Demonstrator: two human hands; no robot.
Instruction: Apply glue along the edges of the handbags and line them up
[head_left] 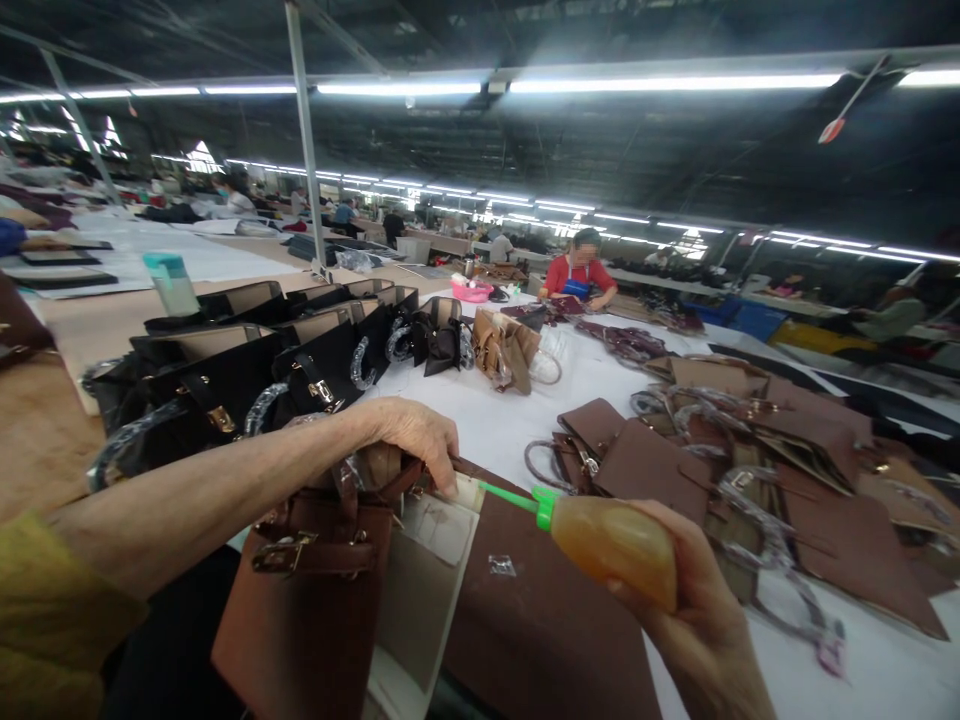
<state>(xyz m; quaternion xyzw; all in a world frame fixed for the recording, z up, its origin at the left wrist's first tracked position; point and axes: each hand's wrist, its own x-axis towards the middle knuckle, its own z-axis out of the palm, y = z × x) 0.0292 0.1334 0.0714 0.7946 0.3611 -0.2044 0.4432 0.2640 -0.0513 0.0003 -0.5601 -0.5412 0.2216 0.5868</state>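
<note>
Your right hand [697, 585] grips a bottle [611, 545], nozzle [514, 497] at the brown bag [315, 610] your left hand [420, 435] pinches; this looks like gluing, next likely needing a gentle squeeze.

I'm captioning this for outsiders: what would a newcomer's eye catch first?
Probably the amber bottle with its bright green nozzle, in the right grip, right of centre. Next, perhaps, the open brown bag in the foreground, then the black bags grouped at left.
</note>
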